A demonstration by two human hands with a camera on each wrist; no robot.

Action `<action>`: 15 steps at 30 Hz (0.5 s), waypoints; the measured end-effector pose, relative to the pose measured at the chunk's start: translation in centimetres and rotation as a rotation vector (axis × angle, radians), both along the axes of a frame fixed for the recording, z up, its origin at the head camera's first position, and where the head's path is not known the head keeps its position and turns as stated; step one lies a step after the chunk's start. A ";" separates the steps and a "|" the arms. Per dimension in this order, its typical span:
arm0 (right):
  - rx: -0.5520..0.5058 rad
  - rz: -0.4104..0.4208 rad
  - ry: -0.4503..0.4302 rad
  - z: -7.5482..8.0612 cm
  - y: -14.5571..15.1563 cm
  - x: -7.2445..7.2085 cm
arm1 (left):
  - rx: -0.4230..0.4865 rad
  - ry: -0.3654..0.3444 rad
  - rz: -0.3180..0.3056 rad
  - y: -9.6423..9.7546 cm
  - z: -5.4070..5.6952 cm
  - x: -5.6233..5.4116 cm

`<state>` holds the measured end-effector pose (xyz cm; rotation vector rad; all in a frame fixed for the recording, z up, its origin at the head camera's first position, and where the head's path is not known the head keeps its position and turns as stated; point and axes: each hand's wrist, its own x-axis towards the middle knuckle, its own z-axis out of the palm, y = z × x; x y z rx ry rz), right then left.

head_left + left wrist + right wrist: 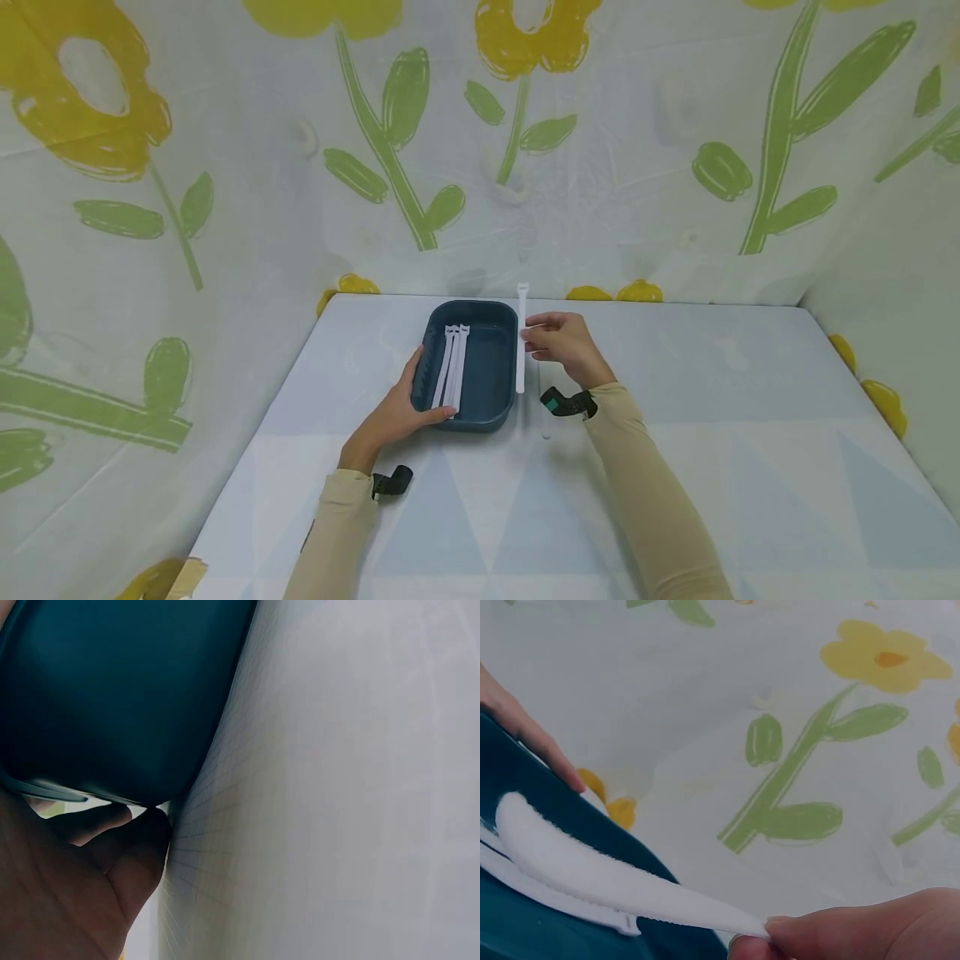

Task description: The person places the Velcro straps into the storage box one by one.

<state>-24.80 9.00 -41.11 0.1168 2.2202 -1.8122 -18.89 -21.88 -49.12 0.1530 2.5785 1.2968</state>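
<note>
A dark teal plastic bin sits on the table, with several white hook-and-loop cable ties lying lengthwise along its left half. My left hand grips the bin's left side, thumb over the near left rim and fingers along the outer wall; the left wrist view shows the fingers against the bin's outside. Just past the right rim, my right hand pinches one white cable tie between thumb and fingers. Its slotted head points away from me. In the right wrist view this tie stretches across the bin.
The pale table has a faint triangle pattern. A flower-printed sheet hangs behind it and at both sides. Dark wrist cameras are strapped to the left wrist and right wrist.
</note>
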 end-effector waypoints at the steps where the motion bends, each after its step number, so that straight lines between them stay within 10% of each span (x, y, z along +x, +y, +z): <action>1: -0.005 0.001 0.000 0.1 -0.2 0.0 | 0.001 -0.003 0.001 0.0 0.0 0.0; 15: -0.070 0.034 0.001 -0.1 -2.7 -1.2 | -0.010 -0.029 0.019 0.1 0.0 -0.1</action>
